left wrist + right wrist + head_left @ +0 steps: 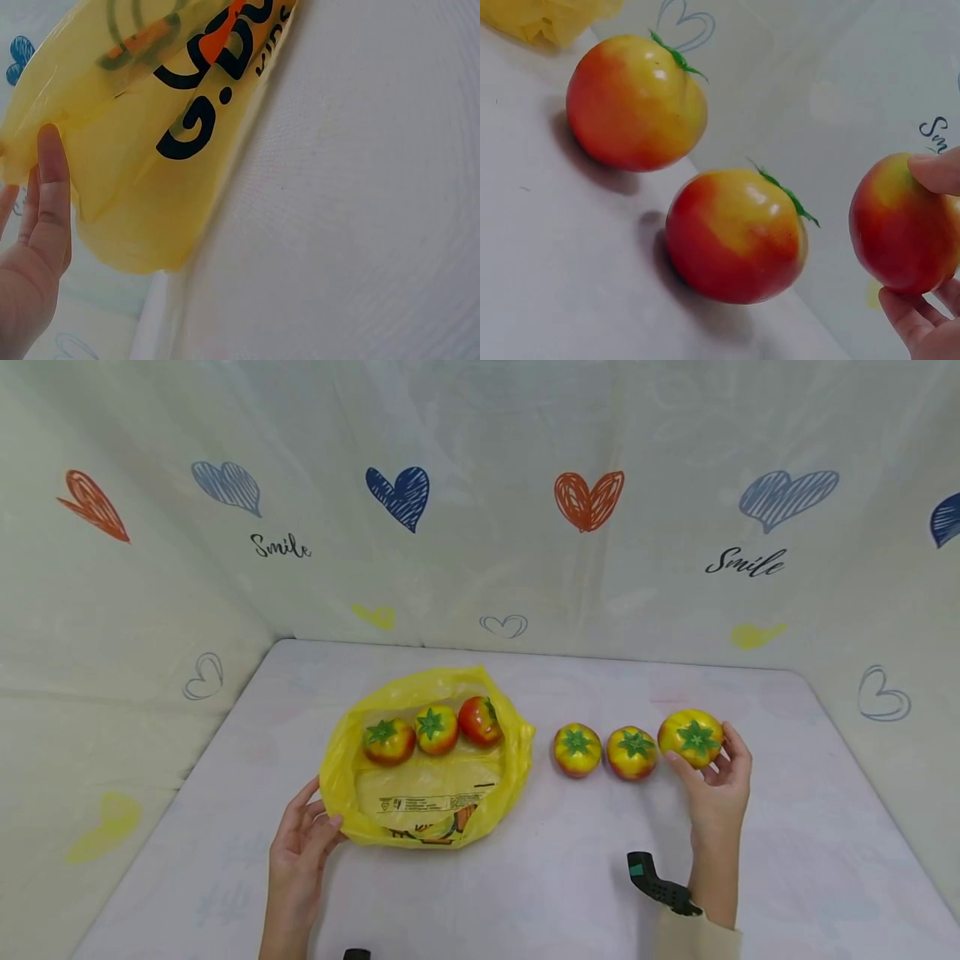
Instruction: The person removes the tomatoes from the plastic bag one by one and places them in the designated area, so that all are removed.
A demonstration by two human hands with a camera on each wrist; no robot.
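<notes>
A yellow plastic bag lies on the table with its mouth spread wide, and three red-and-yellow tomatoes sit in its far part. At the bag's near left rim, my left hand pinches the plastic between thumb and fingers. Dark printed letters show on the bag's side in the left wrist view. My right hand grips a tomato by its sides, raised off the table. Left of that hand, two more tomatoes, a nearer one and a farther one, stand side by side with green leaves on top.
The white table ends at the back against a pale curtain printed with hearts and words. A black strap with a device is on the right wrist, above a light sleeve. Another dark device shows at the bottom edge.
</notes>
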